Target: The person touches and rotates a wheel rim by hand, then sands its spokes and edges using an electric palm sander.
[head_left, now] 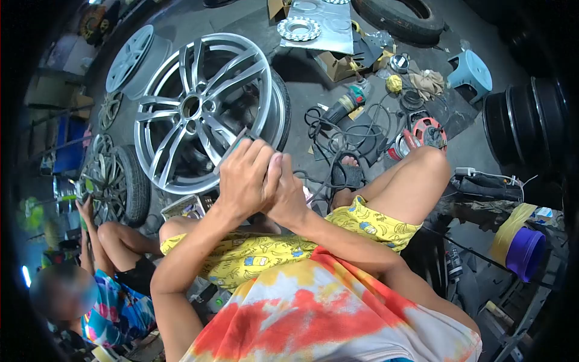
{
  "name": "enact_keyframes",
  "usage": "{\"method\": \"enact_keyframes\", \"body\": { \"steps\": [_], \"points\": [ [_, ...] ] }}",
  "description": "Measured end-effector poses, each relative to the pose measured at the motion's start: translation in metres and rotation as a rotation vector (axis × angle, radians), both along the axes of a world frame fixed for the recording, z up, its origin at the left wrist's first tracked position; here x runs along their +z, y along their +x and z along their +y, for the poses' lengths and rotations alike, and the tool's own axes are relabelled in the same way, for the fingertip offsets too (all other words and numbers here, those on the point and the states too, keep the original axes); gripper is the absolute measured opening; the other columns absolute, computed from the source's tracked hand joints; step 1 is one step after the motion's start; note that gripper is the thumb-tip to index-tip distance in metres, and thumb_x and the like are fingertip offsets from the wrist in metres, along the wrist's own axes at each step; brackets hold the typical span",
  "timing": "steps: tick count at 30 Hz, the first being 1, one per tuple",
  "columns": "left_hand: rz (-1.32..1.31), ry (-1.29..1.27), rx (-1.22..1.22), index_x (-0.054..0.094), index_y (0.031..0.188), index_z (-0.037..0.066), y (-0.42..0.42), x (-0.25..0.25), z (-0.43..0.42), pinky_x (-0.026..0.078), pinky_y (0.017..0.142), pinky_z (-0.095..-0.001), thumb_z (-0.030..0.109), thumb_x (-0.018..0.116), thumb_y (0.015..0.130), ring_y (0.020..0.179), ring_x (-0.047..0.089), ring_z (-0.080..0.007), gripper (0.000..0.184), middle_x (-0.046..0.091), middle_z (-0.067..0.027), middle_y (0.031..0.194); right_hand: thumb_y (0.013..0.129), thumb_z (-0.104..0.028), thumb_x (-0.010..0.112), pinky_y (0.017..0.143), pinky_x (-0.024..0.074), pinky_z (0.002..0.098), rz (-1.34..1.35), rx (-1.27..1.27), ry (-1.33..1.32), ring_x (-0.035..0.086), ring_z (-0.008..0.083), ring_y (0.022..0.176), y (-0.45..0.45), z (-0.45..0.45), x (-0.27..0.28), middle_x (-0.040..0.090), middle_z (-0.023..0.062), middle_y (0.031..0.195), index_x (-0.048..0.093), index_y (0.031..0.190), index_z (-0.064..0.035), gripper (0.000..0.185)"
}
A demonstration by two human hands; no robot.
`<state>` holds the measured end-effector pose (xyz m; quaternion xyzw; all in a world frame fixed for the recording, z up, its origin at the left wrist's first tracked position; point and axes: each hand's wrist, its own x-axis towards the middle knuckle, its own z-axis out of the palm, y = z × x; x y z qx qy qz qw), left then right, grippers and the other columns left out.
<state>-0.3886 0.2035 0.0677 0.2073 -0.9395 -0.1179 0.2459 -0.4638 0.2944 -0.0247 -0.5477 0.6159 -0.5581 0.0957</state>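
Observation:
Both my hands come together at the near right edge of a silver multi-spoke alloy wheel (192, 107), which stands tilted in front of me. My left hand (246, 180) is closed, its fingers wrapped round a thin flat piece (233, 146) that shows only as a narrow edge against a spoke. My right hand (286, 196) presses closed against the left one, and whatever lies in its fingers is hidden. What kind of thing the flat piece is, I cannot make out. Behind the wheel, a tyre's dark tread shows.
A green-and-black power tool (344, 107) lies among tangled cords to the right. Beyond sits a blue stool (470, 73), with black rims (525, 120) beside it. Another person (120, 308) sits at the left near more wheels (108, 184). A tyre (401, 21) lies at the back.

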Motion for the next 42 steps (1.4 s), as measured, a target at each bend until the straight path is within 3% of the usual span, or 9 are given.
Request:
{"method": "enact_keyframes", "body": {
  "steps": [9, 16, 19, 21, 27, 28, 35, 41, 42],
  "points": [
    [0.126, 0.013, 0.042, 0.065, 0.087, 0.002, -0.086, -0.005, -0.038, 0.049, 0.069, -0.0475, 0.015, 0.063, 0.101, 0.078, 0.060, -0.0378, 0.019, 0.062, -0.0159, 0.083, 0.085, -0.024, 0.077, 0.067, 0.0610, 0.0497, 0.195, -0.038, 0.002, 0.069, 0.0461, 0.082, -0.090, -0.045, 0.019, 0.056, 0.0288, 0.124, 0.032, 0.149, 0.0120, 0.086],
    [0.157, 0.096, 0.217, 0.077, 0.083, 0.001, -0.173, -0.008, -0.160, 0.056, 0.079, -0.0590, 0.043, 0.047, 0.107, 0.082, 0.070, -0.0516, 0.057, 0.071, -0.0317, 0.087, 0.080, -0.032, 0.083, 0.093, 0.0566, 0.0531, 0.348, 0.036, 0.001, 0.067, 0.0475, 0.106, -0.194, -0.164, 0.027, 0.065, 0.0251, 0.122, 0.057, 0.135, 0.0056, 0.072],
    [0.129, 0.119, 0.327, 0.076, 0.088, 0.001, -0.209, -0.035, -0.231, 0.055, 0.085, -0.0607, 0.042, 0.046, 0.106, 0.090, 0.069, -0.0530, 0.055, 0.071, -0.0321, 0.094, 0.071, -0.058, 0.091, 0.102, 0.0539, 0.0498, 0.462, 0.051, 0.117, 0.066, 0.0454, 0.118, -0.221, -0.208, 0.041, 0.064, 0.0282, 0.129, 0.062, 0.132, 0.0052, 0.093],
    [0.001, -0.274, 0.188, 0.062, 0.101, 0.001, -0.211, -0.042, -0.261, 0.054, 0.076, -0.0613, 0.019, 0.047, 0.101, 0.083, 0.068, -0.0519, 0.024, 0.070, -0.0294, 0.091, 0.062, -0.060, 0.097, 0.107, 0.0513, 0.0477, 0.461, 0.022, 0.293, 0.063, 0.0428, 0.125, -0.231, -0.232, 0.049, 0.066, 0.0243, 0.136, 0.063, 0.134, -0.0013, 0.099],
    [0.110, -0.251, 0.191, 0.065, 0.101, 0.002, -0.182, -0.042, -0.253, 0.055, 0.075, -0.0615, 0.021, 0.050, 0.098, 0.087, 0.070, -0.0516, 0.024, 0.071, -0.0297, 0.092, 0.067, -0.058, 0.093, 0.104, 0.0521, 0.0511, 0.556, -0.002, 0.296, 0.064, 0.0472, 0.121, -0.204, -0.217, 0.059, 0.064, 0.0262, 0.131, 0.061, 0.135, 0.0013, 0.096],
    [0.308, 0.138, 0.241, 0.075, 0.093, 0.001, -0.168, -0.025, -0.227, 0.053, 0.089, -0.0612, 0.041, 0.045, 0.105, 0.095, 0.067, -0.0544, 0.052, 0.072, -0.0313, 0.098, 0.069, -0.049, 0.093, 0.100, 0.0542, 0.0523, 0.593, -0.025, 0.386, 0.066, 0.0477, 0.115, -0.190, -0.205, 0.063, 0.064, 0.0260, 0.127, 0.060, 0.135, 0.0025, 0.090],
    [0.283, 0.325, 0.304, 0.070, 0.095, -0.001, -0.111, -0.005, -0.145, 0.050, 0.080, -0.0573, 0.038, 0.042, 0.108, 0.089, 0.065, -0.0543, 0.050, 0.069, -0.0306, 0.088, 0.068, -0.035, 0.094, 0.097, 0.0562, 0.0509, 0.465, 0.092, 0.296, 0.067, 0.0466, 0.113, -0.140, -0.139, 0.071, 0.061, 0.0272, 0.135, 0.056, 0.138, 0.0026, 0.088],
    [0.309, 0.223, 0.389, 0.078, 0.095, -0.002, -0.183, -0.031, -0.232, 0.054, 0.091, -0.0600, 0.041, 0.045, 0.103, 0.094, 0.070, -0.0546, 0.055, 0.073, -0.0328, 0.096, 0.063, -0.057, 0.096, 0.104, 0.0525, 0.0523, 0.620, 0.083, 0.220, 0.063, 0.0474, 0.121, -0.206, -0.219, 0.066, 0.063, 0.0256, 0.133, 0.056, 0.141, 0.0008, 0.105],
    [0.239, 0.088, 0.310, 0.072, 0.100, 0.000, -0.187, -0.032, -0.237, 0.055, 0.084, -0.0607, 0.032, 0.047, 0.101, 0.092, 0.070, -0.0529, 0.041, 0.072, -0.0314, 0.095, 0.062, -0.061, 0.095, 0.105, 0.0521, 0.0522, 0.608, 0.064, 0.236, 0.063, 0.0471, 0.122, -0.213, -0.224, 0.067, 0.063, 0.0253, 0.134, 0.057, 0.140, 0.0009, 0.107]
  ]
}}
